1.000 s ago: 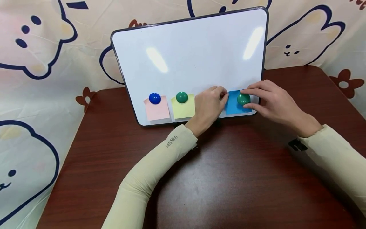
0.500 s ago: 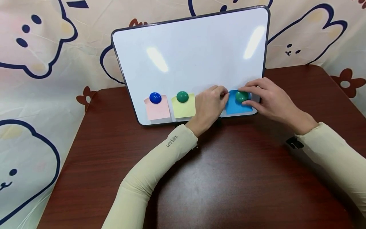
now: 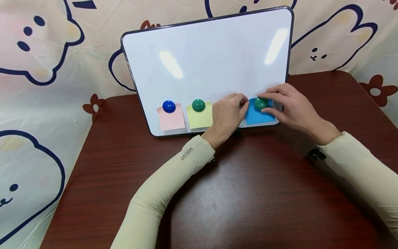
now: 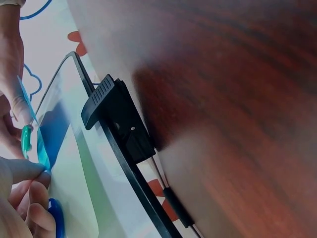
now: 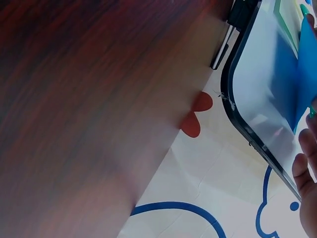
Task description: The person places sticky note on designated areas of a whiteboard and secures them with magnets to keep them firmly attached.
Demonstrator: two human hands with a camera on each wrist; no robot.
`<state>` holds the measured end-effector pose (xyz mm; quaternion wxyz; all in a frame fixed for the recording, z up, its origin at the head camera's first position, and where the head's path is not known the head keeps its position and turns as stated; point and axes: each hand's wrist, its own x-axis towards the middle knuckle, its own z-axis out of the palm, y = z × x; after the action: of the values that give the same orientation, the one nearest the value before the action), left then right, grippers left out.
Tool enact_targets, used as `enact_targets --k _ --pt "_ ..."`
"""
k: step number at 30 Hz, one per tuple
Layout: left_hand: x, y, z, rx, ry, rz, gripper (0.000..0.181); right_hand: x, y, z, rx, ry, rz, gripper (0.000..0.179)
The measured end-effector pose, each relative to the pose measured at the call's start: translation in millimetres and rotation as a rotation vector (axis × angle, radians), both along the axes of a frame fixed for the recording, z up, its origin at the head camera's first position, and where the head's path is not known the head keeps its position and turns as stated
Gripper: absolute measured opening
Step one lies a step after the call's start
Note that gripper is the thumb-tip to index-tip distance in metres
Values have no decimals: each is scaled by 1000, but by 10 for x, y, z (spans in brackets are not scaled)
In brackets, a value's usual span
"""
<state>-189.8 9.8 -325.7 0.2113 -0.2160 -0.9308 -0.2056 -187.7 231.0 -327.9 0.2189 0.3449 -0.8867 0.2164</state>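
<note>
In the head view, my right hand (image 3: pixel 296 105) holds a green round magnet (image 3: pixel 261 103) between thumb and fingers, over the upper part of a blue sticky note (image 3: pixel 259 118). My left hand (image 3: pixel 227 113) pinches that note's upper left edge. The left wrist view shows the blue note (image 4: pixel 43 141) standing away from the whiteboard (image 4: pixel 69 91), its shadow behind it. Beside the left fingers there, a blue magnet (image 4: pixel 59 218) sits on a pale yellow-green sheet (image 4: pixel 77 183); the left hand hides this spot in the head view.
The black-framed whiteboard (image 3: pixel 214 62) leans on a dark wooden table (image 3: pixel 242 193). A pink note (image 3: pixel 172 119) under a blue magnet (image 3: pixel 169 106) and a yellow note (image 3: pixel 199 119) under a green magnet (image 3: pixel 198 105) are at its lower left. A black clip (image 4: pixel 121 119) grips its bottom edge.
My right hand has moved slightly left and up with the green magnet, toward the top middle of the blue note. The left hand stays at the note's edge.
</note>
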Motion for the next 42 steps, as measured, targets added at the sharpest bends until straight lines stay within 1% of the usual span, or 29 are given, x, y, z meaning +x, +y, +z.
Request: enact_targets --k 6,13,21,28,42 --pt "-6 -3 6 -2 -10 -1 20 -26 -10 -19 -11 8 -4 54" --pt "0 -7 9 -4 -10 -4 21 -47 -27 -44 1 10 -14 53" --pt "-4 -2 4 3 0 -6 20 -78 -45 -71 -32 51 -1 52" --pt "6 -7 1 6 4 -6 20 -97 -62 -81 -33 66 2 51" --pt "-1 -7 7 8 -7 -10 20 -119 -70 -92 -30 59 -10 51"
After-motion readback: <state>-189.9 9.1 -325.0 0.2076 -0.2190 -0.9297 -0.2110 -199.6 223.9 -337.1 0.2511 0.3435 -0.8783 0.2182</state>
